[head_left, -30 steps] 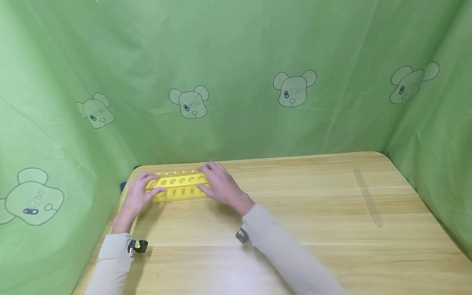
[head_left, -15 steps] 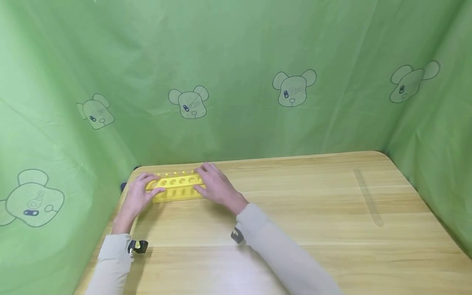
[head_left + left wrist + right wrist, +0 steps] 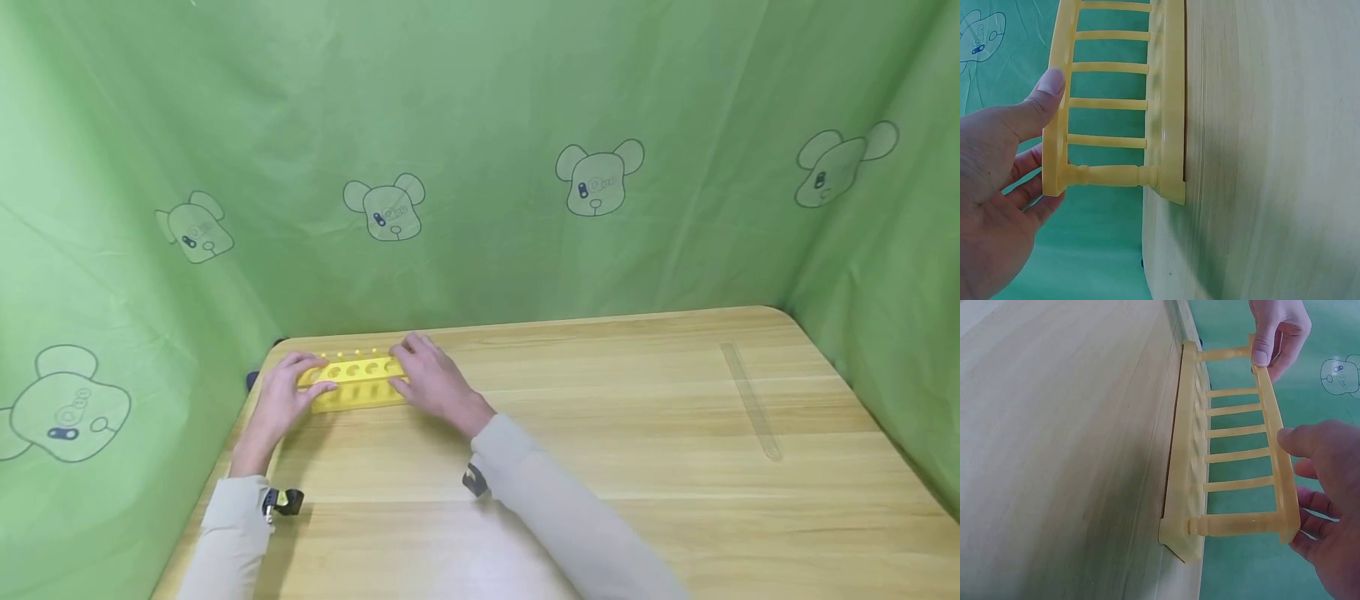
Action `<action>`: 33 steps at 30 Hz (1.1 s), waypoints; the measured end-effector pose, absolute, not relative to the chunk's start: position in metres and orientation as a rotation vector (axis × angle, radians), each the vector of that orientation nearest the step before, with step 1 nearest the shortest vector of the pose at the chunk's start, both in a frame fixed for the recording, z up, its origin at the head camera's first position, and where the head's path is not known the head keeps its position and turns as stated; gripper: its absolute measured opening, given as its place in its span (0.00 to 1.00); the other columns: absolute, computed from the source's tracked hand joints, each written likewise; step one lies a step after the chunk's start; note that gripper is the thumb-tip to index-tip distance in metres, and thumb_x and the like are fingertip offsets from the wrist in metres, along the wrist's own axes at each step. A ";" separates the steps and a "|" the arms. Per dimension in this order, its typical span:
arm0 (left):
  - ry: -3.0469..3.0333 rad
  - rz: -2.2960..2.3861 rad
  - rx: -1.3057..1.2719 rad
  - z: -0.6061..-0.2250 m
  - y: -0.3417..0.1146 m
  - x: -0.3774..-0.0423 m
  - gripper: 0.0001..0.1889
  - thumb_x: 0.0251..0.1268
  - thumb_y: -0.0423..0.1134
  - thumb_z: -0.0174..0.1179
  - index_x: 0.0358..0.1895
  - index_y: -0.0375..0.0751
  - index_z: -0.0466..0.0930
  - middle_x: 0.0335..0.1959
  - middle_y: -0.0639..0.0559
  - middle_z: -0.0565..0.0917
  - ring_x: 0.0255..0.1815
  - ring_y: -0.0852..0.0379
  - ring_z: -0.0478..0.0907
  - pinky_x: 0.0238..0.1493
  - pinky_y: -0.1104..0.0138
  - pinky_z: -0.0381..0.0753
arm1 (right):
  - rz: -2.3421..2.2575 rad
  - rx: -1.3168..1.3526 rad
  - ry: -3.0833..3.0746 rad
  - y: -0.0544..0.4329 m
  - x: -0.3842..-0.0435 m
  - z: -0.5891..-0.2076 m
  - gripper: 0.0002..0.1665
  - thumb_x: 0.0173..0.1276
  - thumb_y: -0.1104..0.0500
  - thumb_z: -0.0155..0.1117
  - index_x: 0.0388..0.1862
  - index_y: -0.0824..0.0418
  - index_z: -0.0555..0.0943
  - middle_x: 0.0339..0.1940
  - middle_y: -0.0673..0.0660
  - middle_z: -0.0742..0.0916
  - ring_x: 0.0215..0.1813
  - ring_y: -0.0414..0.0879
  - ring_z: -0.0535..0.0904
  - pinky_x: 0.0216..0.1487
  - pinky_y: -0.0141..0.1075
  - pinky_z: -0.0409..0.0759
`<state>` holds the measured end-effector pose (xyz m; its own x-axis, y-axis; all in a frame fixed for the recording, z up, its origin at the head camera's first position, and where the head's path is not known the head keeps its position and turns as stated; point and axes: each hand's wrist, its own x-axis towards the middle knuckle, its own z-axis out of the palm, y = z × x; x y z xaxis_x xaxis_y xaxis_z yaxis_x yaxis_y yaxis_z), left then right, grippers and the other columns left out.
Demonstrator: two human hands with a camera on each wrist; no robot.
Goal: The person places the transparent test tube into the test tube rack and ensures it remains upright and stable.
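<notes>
A yellow plastic test tube rack (image 3: 360,383) stands upright at the table's back left, with a row of round holes in its top plate and small pegs behind. My left hand (image 3: 279,398) grips the top plate's left end, thumb in front and fingers behind. Farther right, my right hand (image 3: 435,382) holds the same plate between thumb and fingers, hiding the rack's right end in the head view. In the right wrist view, the right thumb (image 3: 1297,440) presses the plate's edge and the fingers pass behind it. The left wrist view shows the rack's end post (image 3: 1107,175) below the left hand.
A clear, narrow tube (image 3: 750,400) with a rounded end, looking like a test tube, lies on the wooden table (image 3: 600,433) at the right. Green curtains (image 3: 487,125) printed with bear heads enclose the back and sides.
My right hand has slid left along the top plate, toward the left hand. The left hand and the rack's left end keep their place.
</notes>
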<state>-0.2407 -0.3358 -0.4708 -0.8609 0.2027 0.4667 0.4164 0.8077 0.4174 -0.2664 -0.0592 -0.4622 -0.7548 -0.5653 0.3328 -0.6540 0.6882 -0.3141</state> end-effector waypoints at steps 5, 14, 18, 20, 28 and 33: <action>-2.580 -0.726 -0.465 -0.470 -0.336 -0.239 0.24 0.52 0.34 0.79 0.52 0.28 0.84 0.50 0.33 0.83 0.52 0.33 0.80 0.60 0.41 0.78 | 0.567 0.975 -2.698 -0.062 -0.265 -0.460 0.26 0.72 0.51 0.70 0.64 0.61 0.79 0.56 0.55 0.81 0.54 0.46 0.76 0.57 0.34 0.80; -2.585 -0.728 -0.465 -0.472 -0.337 -0.238 0.24 0.52 0.33 0.79 0.52 0.27 0.84 0.50 0.33 0.83 0.53 0.33 0.80 0.60 0.41 0.78 | 0.514 0.951 -2.730 -0.065 -0.265 -0.462 0.26 0.73 0.51 0.69 0.64 0.61 0.80 0.57 0.55 0.81 0.56 0.46 0.76 0.59 0.35 0.80; -2.601 -0.736 -0.449 -0.472 -0.336 -0.238 0.24 0.53 0.34 0.78 0.53 0.27 0.84 0.51 0.33 0.83 0.54 0.33 0.79 0.61 0.41 0.77 | 0.499 0.948 -2.727 -0.065 -0.265 -0.462 0.25 0.73 0.50 0.69 0.64 0.61 0.80 0.56 0.55 0.81 0.55 0.46 0.76 0.57 0.34 0.80; -2.609 -0.747 -0.439 -0.472 -0.336 -0.238 0.24 0.53 0.34 0.78 0.53 0.28 0.84 0.51 0.33 0.83 0.54 0.33 0.79 0.62 0.40 0.76 | 0.488 0.946 -2.724 -0.065 -0.266 -0.462 0.25 0.73 0.50 0.69 0.64 0.61 0.81 0.55 0.54 0.81 0.54 0.46 0.76 0.57 0.33 0.80; -2.621 -0.755 -0.426 -0.470 -0.334 -0.238 0.24 0.54 0.33 0.78 0.53 0.28 0.83 0.52 0.33 0.83 0.55 0.33 0.78 0.63 0.40 0.76 | 0.441 0.950 -2.721 -0.066 -0.269 -0.465 0.25 0.74 0.49 0.68 0.64 0.60 0.81 0.56 0.54 0.81 0.54 0.45 0.76 0.56 0.32 0.80; -2.621 -0.749 -0.423 -0.469 -0.333 -0.239 0.24 0.54 0.34 0.78 0.54 0.28 0.83 0.52 0.33 0.83 0.56 0.33 0.78 0.64 0.41 0.75 | 0.414 0.952 -2.716 -0.066 -0.270 -0.465 0.25 0.74 0.48 0.67 0.63 0.60 0.81 0.55 0.55 0.81 0.54 0.46 0.76 0.56 0.32 0.80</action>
